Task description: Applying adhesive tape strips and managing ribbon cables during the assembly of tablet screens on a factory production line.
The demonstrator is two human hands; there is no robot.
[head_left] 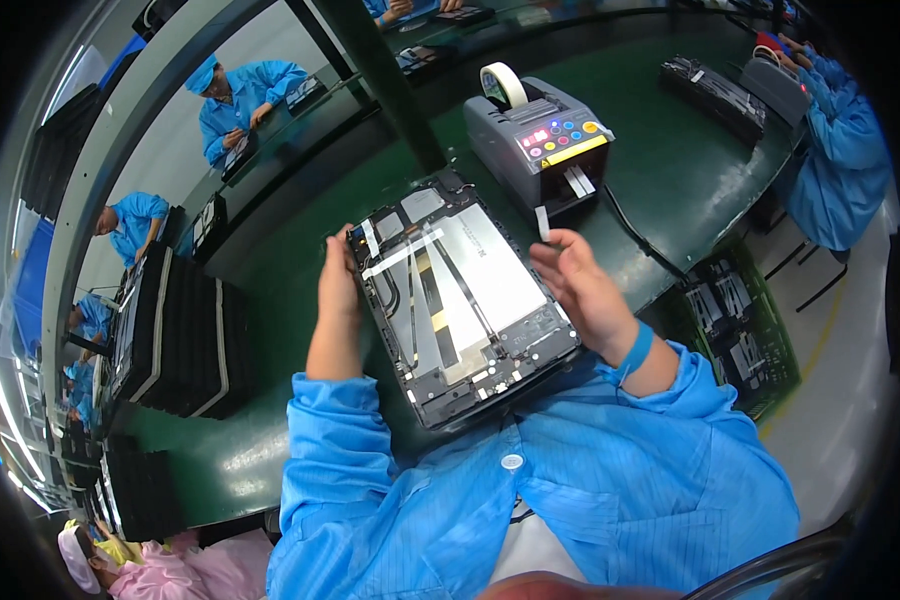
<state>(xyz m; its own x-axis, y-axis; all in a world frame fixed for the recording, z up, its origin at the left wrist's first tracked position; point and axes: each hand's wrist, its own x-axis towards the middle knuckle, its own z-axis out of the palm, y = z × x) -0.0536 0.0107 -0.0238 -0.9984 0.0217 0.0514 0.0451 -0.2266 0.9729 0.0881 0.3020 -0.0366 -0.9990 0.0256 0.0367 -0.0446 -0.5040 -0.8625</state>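
An opened tablet [490, 262] lies tilted in front of my chest, its silver battery plates, dark ribbon cables and circuit boards exposed. A strip of whitish tape [402, 254] crosses its upper left part. My left hand [338, 285] grips the tablet's left edge, with most of its fingers hidden behind the edge. Off the tablet's right edge, my right hand [588, 290] pinches a short piece of white tape [542, 223] at the fingertips. A blue band [636, 352] circles my right wrist.
A grey tape dispenser [540, 140] with a tape roll stands beyond the tablet on the green table [300, 235]. Stacked black trays [175, 330] stand at left. A green crate [765, 330] with parts sits at lower right. Several people in blue work around.
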